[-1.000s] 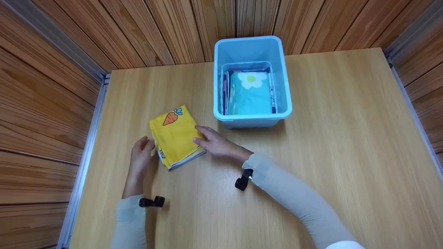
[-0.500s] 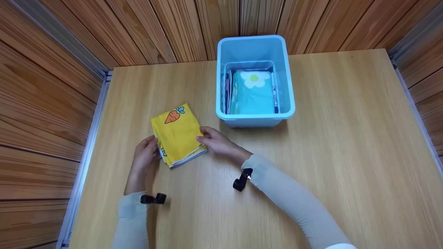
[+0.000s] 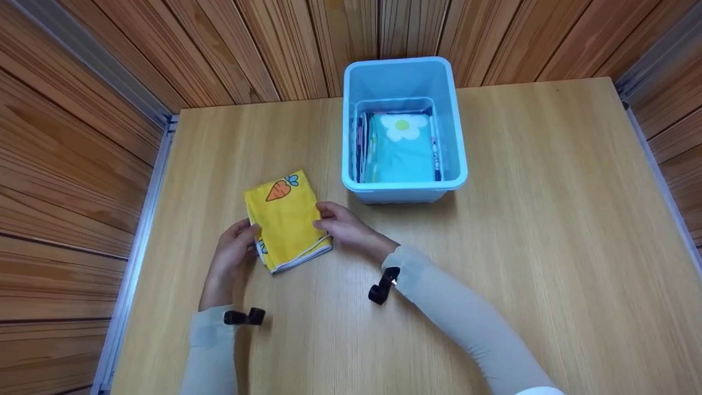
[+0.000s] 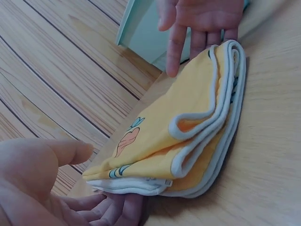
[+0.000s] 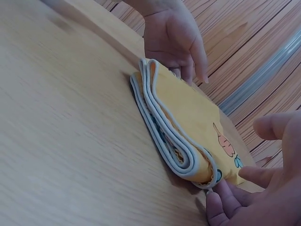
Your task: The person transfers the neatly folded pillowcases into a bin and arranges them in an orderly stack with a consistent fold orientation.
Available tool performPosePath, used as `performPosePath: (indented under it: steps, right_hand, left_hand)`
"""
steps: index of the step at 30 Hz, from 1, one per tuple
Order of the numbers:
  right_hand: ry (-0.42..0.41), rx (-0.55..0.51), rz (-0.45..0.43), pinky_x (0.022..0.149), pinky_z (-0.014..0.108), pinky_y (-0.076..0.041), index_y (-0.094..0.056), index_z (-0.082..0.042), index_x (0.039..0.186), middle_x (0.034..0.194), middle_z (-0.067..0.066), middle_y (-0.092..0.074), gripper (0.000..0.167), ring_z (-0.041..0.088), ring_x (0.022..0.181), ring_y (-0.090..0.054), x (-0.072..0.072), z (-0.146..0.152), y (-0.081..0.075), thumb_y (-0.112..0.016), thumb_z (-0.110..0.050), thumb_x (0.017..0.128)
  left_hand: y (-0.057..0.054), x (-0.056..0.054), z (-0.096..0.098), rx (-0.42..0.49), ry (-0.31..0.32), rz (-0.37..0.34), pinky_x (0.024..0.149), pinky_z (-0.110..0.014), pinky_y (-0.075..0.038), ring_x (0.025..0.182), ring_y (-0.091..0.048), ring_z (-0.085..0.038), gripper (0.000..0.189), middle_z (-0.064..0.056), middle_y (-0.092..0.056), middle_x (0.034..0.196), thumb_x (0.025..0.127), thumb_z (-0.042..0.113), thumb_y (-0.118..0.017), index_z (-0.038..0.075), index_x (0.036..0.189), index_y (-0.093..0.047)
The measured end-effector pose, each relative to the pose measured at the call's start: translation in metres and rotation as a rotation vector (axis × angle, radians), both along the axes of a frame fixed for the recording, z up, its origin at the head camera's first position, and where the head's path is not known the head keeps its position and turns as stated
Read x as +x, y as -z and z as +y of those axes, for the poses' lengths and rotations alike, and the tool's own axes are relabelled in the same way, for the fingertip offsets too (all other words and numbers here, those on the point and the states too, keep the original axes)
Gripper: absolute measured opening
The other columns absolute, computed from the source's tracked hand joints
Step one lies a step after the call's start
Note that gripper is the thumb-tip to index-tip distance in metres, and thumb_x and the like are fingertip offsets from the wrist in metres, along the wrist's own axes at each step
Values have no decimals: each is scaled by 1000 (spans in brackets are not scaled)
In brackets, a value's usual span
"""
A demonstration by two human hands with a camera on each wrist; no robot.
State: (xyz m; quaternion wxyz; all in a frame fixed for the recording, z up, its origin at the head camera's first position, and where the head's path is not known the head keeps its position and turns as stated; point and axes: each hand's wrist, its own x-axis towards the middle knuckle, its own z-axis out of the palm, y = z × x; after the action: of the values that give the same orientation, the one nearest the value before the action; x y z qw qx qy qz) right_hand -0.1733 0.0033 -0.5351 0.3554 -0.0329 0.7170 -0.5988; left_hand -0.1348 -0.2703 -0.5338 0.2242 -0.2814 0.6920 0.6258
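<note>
A folded yellow cloth [image 3: 288,219] with a carrot print and pale trim lies on the table between my hands, its layers stacked at the near edge. At its left side is my left hand [image 3: 233,247]; in the left wrist view the fingers reach beneath the cloth [image 4: 164,127] while the thumb [image 4: 75,153] stays raised above it. My right hand [image 3: 348,226] touches the opposite side. The right wrist view has some of its fingertips [image 5: 228,200] tucked under the cloth's corner, with the thumb [image 5: 273,126] held apart.
Behind and right of the cloth stands a light blue bin [image 3: 406,185] holding folded cloths, among them a turquoise one [image 3: 403,156] with a white flower. Wood-panelled walls [image 3: 329,49] border the wooden table [image 3: 521,219] at the back and both sides.
My left hand has come in to the cloth's left side, its fingers now under the edge. The cloth has shifted slightly right and nearer. My right hand has hardly moved.
</note>
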Motion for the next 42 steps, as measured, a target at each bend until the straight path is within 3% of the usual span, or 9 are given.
performPosePath:
  steps: [5,13,20,24,27,32,36,39,42]
  right_hand:
    - [26,-3,1,107,33,-45,-37,-11,156,139,5,-54,59,18,124,-54,0,-2,1,-60,-22,102]
    - [63,-84,48,100,34,-49,-41,-7,153,131,10,-57,57,22,116,-57,-1,-6,-2,-60,-11,100]
    - [43,-68,44,111,36,-43,-36,-16,158,153,7,-44,62,19,128,-51,1,-8,0,-59,-10,100]
    - [53,-88,28,107,35,-47,-37,-23,158,159,5,-37,62,19,127,-55,3,-10,4,-61,-12,101]
    - [57,-61,43,100,34,-51,-38,-27,157,155,5,-38,61,20,120,-57,4,-13,6,-62,-17,102]
    - [40,24,98,104,30,-47,-42,-33,154,159,3,-34,57,17,125,-52,4,-17,9,-63,-22,103]
    - [28,56,124,108,31,-45,-43,-33,154,160,3,-33,57,18,129,-50,2,-19,12,-64,-22,102]
    - [23,63,149,109,32,-43,-41,-30,155,160,3,-33,58,18,131,-48,2,-20,14,-63,-21,102]
    - [19,63,154,106,32,-45,-40,-30,156,163,3,-28,59,19,131,-48,2,-22,16,-63,-20,102]
  left_hand:
    - [1,-2,2,-25,30,-11,110,-35,-40,122,-56,-20,68,-10,-54,144,104,35,-57,11,161,-28]
    - [3,-2,7,-69,67,14,94,-31,-48,103,-64,-19,52,-9,-67,124,105,29,-58,8,151,-48]
    - [4,1,8,-17,22,43,97,-30,-43,110,-58,-20,55,-7,-58,132,102,28,-63,12,151,-46]
    - [6,2,13,64,-10,84,95,-30,-49,111,-60,-21,56,-10,-57,136,100,25,-65,15,150,-42]
    - [9,2,21,109,-52,103,91,-31,-55,112,-62,-23,59,-11,-56,138,99,22,-66,14,150,-38]
    - [18,3,38,115,-112,149,90,-33,-57,117,-62,-23,70,-5,-52,144,99,20,-67,19,157,-27]
    - [23,5,49,123,-71,261,98,-36,-53,123,-59,-23,84,1,-43,155,101,19,-64,31,163,-9]
    - [24,5,54,103,-32,309,108,-36,-45,134,-50,-20,96,6,-22,168,101,19,-63,39,162,8]
    - [26,8,56,38,-4,337,115,-34,-36,145,-37,-17,104,11,-1,171,99,18,-65,44,159,15]
